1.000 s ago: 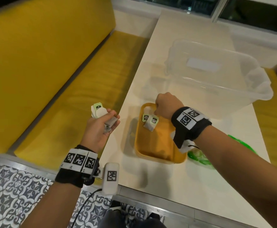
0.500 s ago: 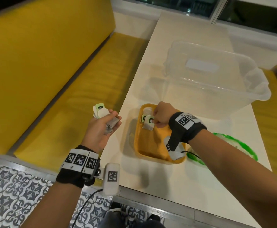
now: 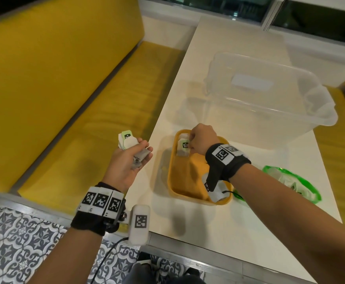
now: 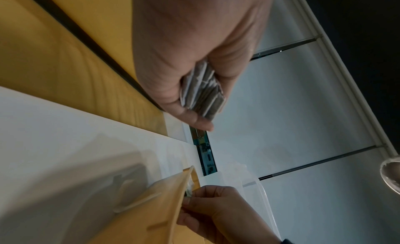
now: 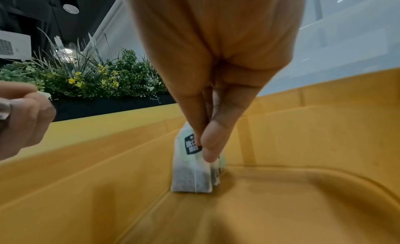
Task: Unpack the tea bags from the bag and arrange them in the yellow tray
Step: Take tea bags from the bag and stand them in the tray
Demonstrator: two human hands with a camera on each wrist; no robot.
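Paper tea bags (image 5: 194,172) stood up on their ends in the far corner of the yellow tray (image 3: 185,181), touching its floor and leaning by its wall. Each bag had a pale green tag with a small black label; the white letters on it were partly hidden by a finger and could not be fully read. The right hand (image 3: 201,138) reached down into the tray and pinched the top of the front bag between its thumb and fingers (image 5: 213,141).

To the left of the tray, past the table's edge, the left hand (image 3: 126,160) was curled around a small stack of tea bags (image 3: 127,141). In the left wrist view the stack (image 4: 202,91) showed as thin grey and white edges pressed between the thumb and the fingers.

The tray sat on a white table (image 3: 218,232). Just to its right lay a see-through bag with a green edge (image 3: 290,181), flat on the table, with printing inside too blurred to read. Behind the tray stood a big clear plastic tub (image 3: 270,95). Both wrists wore black bands with black and white square code marks. A yellow bench (image 3: 65,89) ran along the left side of the table.
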